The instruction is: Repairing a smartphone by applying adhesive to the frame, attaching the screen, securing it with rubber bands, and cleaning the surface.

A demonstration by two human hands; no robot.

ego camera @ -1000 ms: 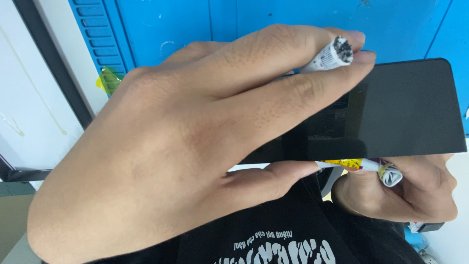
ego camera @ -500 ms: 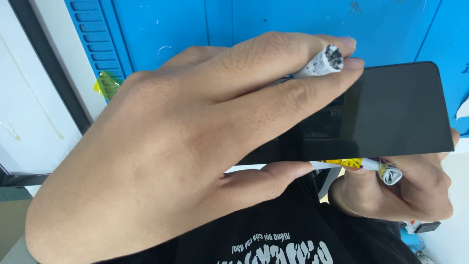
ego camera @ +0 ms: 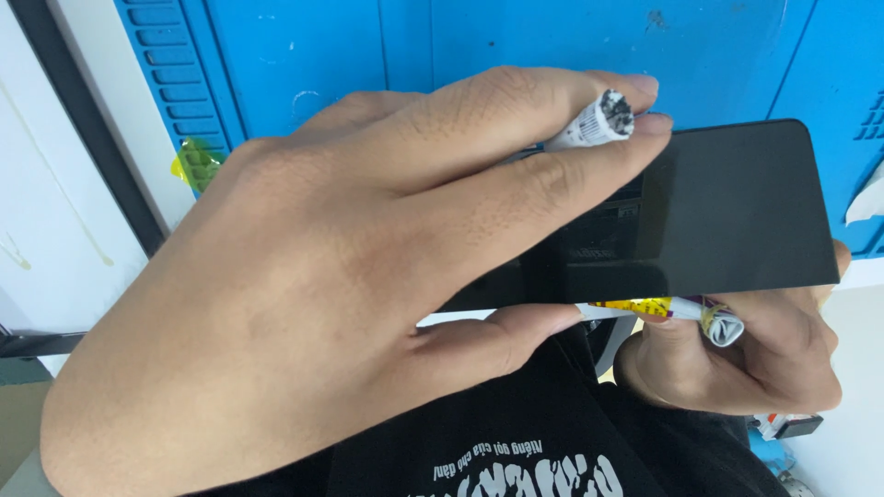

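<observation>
Left hand [ego camera: 304, 304] pinched a black phone [ego camera: 727, 207] (glossy, dark) and a paper roll [ego camera: 594, 121]; right hand [ego camera: 746, 354] gripped another rolled strip [ego camera: 686, 311].

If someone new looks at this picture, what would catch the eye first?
The large left hand fills the middle, its fingers pinching a small rolled white paper at the top. Under it lies a flat black glossy panel, set against a blue mat. At lower right, the right hand holds another rolled strip with yellow print.
</observation>
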